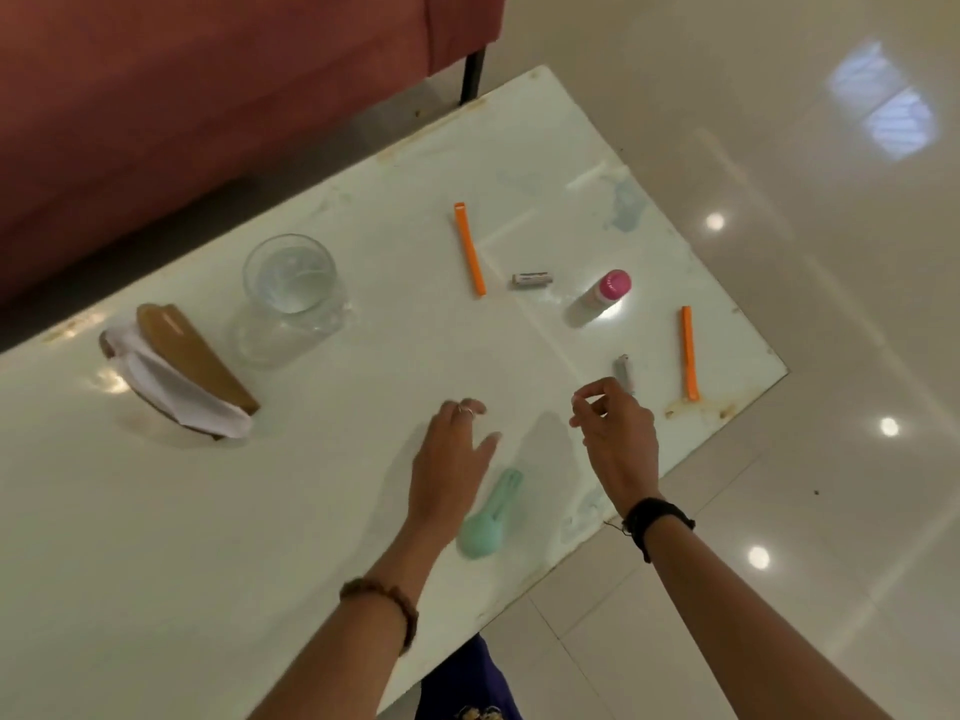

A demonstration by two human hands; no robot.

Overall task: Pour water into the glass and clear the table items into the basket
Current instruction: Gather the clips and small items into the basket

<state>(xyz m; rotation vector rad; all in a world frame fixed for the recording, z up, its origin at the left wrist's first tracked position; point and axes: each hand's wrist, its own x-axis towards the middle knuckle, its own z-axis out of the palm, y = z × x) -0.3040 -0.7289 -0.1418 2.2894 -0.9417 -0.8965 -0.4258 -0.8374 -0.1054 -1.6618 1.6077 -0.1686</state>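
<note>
Glass (291, 283) holds water already, no basket in view, both hands empty: left hand (451, 462) relaxed-open, right hand (618, 439) loosely curled over the battery (625, 374) right of the glass, probably lining up a pick.

I see both hands over the white glossy table (156, 511): left hand (449, 467) spread above a mint green plastic clip (488, 517), right hand (618, 439) loosely curled beside a small grey battery (624, 371).
</note>
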